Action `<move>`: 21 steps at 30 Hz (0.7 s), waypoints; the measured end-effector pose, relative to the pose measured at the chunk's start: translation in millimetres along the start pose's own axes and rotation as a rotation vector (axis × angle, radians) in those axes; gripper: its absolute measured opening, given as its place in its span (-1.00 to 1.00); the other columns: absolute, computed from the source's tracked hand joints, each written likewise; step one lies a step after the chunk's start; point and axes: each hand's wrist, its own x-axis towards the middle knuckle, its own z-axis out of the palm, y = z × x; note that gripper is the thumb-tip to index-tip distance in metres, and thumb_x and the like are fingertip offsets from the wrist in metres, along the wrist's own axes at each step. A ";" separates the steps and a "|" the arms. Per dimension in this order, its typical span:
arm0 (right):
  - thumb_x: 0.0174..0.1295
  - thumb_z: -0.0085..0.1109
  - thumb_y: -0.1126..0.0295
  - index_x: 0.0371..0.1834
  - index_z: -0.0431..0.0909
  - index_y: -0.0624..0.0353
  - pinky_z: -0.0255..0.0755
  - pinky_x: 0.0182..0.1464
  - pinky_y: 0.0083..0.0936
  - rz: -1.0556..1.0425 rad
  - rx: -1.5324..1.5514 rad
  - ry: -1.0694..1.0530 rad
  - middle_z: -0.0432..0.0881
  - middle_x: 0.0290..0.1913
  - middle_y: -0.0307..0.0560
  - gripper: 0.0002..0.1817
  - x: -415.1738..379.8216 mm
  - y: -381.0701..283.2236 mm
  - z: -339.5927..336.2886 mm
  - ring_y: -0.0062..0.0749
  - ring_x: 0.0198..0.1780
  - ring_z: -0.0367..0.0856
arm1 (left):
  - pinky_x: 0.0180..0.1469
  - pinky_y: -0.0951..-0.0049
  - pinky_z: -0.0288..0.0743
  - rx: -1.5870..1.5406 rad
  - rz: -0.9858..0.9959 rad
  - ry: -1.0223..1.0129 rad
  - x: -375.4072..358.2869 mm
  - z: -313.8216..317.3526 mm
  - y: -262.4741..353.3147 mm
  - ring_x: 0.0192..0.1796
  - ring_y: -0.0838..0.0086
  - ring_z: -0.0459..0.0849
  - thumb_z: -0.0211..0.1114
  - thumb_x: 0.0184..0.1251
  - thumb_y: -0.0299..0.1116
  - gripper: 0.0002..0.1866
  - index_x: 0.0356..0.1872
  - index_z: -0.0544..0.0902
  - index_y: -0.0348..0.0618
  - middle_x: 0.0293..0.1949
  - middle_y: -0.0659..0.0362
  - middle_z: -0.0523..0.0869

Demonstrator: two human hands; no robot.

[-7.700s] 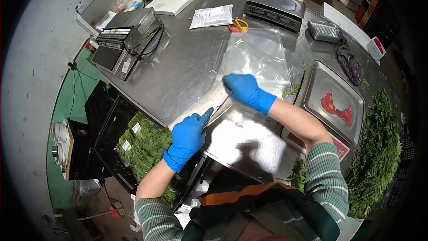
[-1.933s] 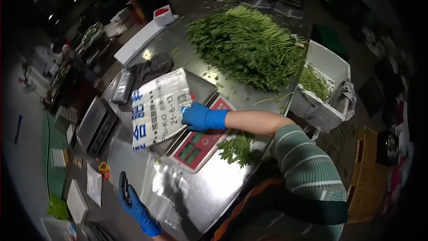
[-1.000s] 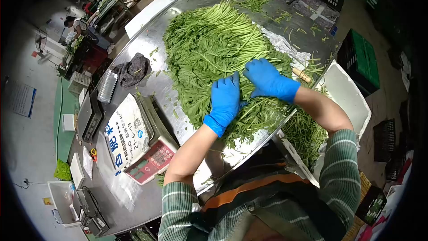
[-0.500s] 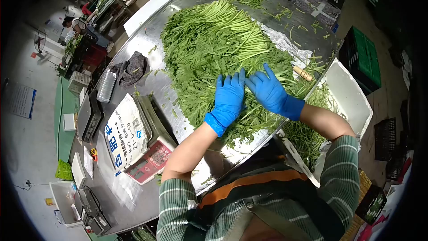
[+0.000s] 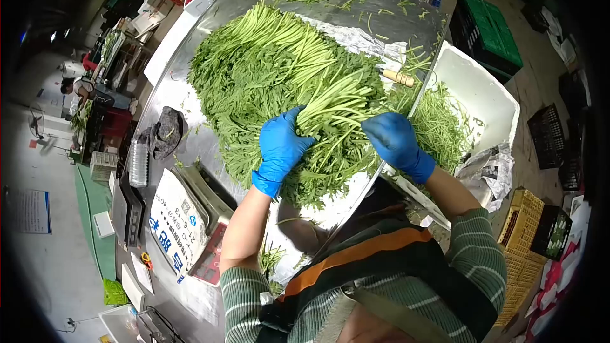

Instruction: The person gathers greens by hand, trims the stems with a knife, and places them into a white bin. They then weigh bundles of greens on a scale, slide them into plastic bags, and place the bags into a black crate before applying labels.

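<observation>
This looks like a produce packing workroom. A large metal table (image 5: 187, 98) carries heaped leafy greens (image 5: 254, 82) and a scale (image 5: 213, 251), with a foam box of trimmings (image 5: 492, 89) beside it. Plastic crates (image 5: 489, 32) stand on the floor, and another person (image 5: 79, 89) stands near more greens.

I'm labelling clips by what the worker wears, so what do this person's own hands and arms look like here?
Both the left hand and the right hand are covered by plain, bright blue, thin gloves that end in a cuff at the wrist. The forearms are bare up to green ribbed sleeves with thin pale stripes, which end near the elbows.
</observation>
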 end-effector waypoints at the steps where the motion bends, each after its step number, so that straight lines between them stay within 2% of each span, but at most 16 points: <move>1: -0.13 0.25 0.53 -0.24 0.54 0.10 0.43 -0.34 -0.40 0.002 0.002 0.003 0.55 -0.31 -0.16 -0.70 -0.8 -2.4 1.5 -0.25 -0.36 0.53 | -0.26 0.30 0.46 -0.018 0.001 0.017 1.7 2.0 -2.4 -0.34 0.21 0.59 0.45 -0.34 -0.19 -0.35 -0.04 0.50 0.02 -0.39 0.06 0.62; 4: -0.09 0.24 0.53 -0.24 0.54 0.08 0.43 -0.35 -0.44 -0.004 0.036 0.193 0.54 -0.29 -0.17 -0.72 9.0 -15.0 -1.3 -0.29 -0.35 0.53 | -0.30 0.29 0.47 -0.026 -0.082 -0.033 5.0 -1.2 -1.0 -0.38 0.20 0.60 0.45 -0.33 -0.16 -0.36 -0.04 0.51 -0.01 -0.44 0.06 0.63; 9: -0.07 0.21 0.58 -0.24 0.53 0.08 0.44 -0.34 -0.48 0.105 0.142 0.262 0.55 -0.31 -0.14 -0.72 -4.9 -27.8 -5.4 -0.28 -0.35 0.55 | -0.24 0.32 0.49 -0.051 -0.131 -0.081 9.3 -3.9 -1.7 -0.30 0.22 0.64 0.45 -0.30 -0.06 -0.31 0.00 0.49 -0.05 -0.36 0.01 0.66; 11: 0.00 0.18 0.54 -0.22 0.52 0.12 0.45 -0.34 -0.50 0.340 0.290 0.204 0.56 -0.32 -0.16 -0.76 -22.7 -25.7 11.2 -0.38 -0.36 0.56 | -0.23 0.32 0.49 -0.057 -0.135 -0.064 9.5 -4.3 -1.4 -0.30 0.20 0.63 0.45 -0.31 -0.05 -0.29 0.01 0.49 -0.06 -0.35 0.01 0.66; 13: 0.05 0.18 0.44 -0.19 0.51 0.17 0.45 -0.35 -0.53 0.716 0.863 0.011 0.58 -0.32 -0.18 -0.76 -43.2 -15.9 52.2 -0.47 -0.33 0.57 | -0.23 0.32 0.49 -0.049 -0.128 -0.064 8.5 -5.9 1.8 -0.29 0.20 0.64 0.45 -0.31 -0.04 -0.28 0.02 0.49 -0.07 -0.34 0.01 0.66; 14: 0.07 0.19 0.36 -0.15 0.48 0.23 0.45 -0.23 -0.56 1.110 1.101 -0.310 0.56 -0.20 -0.11 -0.71 -18.8 -29.1 27.3 -0.44 -0.27 0.56 | -0.23 0.32 0.49 -0.042 -0.121 -0.064 7.8 -6.3 3.2 -0.29 0.19 0.64 0.45 -0.32 -0.03 -0.27 0.02 0.48 -0.07 -0.34 0.01 0.66; 16: 0.09 0.16 0.25 -0.01 0.41 0.18 0.45 -0.21 -0.52 1.264 1.437 -0.210 0.54 -0.14 -0.10 -0.59 -22.9 -21.7 57.8 -0.42 -0.20 0.56 | -0.20 0.31 0.46 0.053 0.023 -0.052 0.6 -5.9 6.2 -0.30 0.18 0.61 0.45 -0.31 -0.08 -0.30 0.01 0.48 -0.07 -0.35 0.03 0.64; 17: 0.16 0.08 0.21 0.13 0.29 0.14 0.43 -0.14 -0.43 1.257 1.526 -0.117 0.49 -0.03 -0.07 -0.52 -20.7 -24.4 61.4 -0.40 -0.09 0.52 | -0.17 0.30 0.44 0.124 0.121 -0.046 -7.4 -8.4 11.5 -0.30 0.18 0.59 0.45 -0.30 -0.09 -0.30 0.01 0.48 -0.07 -0.35 0.03 0.63; 18: 0.15 0.10 0.21 0.11 0.30 0.15 0.42 -0.11 -0.42 1.077 1.666 -0.054 0.45 0.03 -0.07 -0.52 -34.8 -17.5 77.7 -0.37 -0.06 0.50 | -0.06 0.27 0.36 0.185 0.252 -0.058 -18.5 -3.8 10.6 -0.26 0.21 0.55 0.43 -0.30 -0.13 -0.28 0.04 0.43 -0.06 -0.34 0.07 0.59; 19: 0.14 0.13 0.22 0.09 0.31 0.17 0.42 -0.07 -0.41 0.893 1.796 0.006 0.40 0.08 -0.06 -0.52 -55.5 -9.4 97.2 -0.35 -0.03 0.48 | 0.05 0.23 0.27 0.251 0.310 -0.098 -33.9 -3.9 17.5 -0.14 0.25 0.51 0.43 -0.30 -0.13 -0.23 0.08 0.37 -0.07 -0.24 0.10 0.55; 20: 0.20 0.04 0.29 0.13 0.27 0.20 0.37 0.04 -0.32 0.662 1.941 0.006 0.38 0.10 -0.05 -0.55 -70.0 -6.5 103.9 -0.30 0.11 0.38 | 0.06 0.21 0.24 0.276 0.321 -0.088 -45.8 -2.3 23.7 -0.10 0.25 0.48 0.44 -0.33 -0.15 -0.21 0.09 0.36 -0.07 -0.18 0.10 0.52; 21: 0.21 0.00 0.35 0.14 0.25 0.21 0.35 0.08 -0.32 0.581 1.668 -0.079 0.37 0.12 -0.05 -0.57 -84.8 1.1 113.7 -0.28 0.13 0.37 | 0.07 0.19 0.22 0.299 0.331 -0.076 -55.7 0.9 28.9 -0.07 0.25 0.46 0.45 -0.35 -0.17 -0.19 0.10 0.35 -0.06 -0.13 0.10 0.50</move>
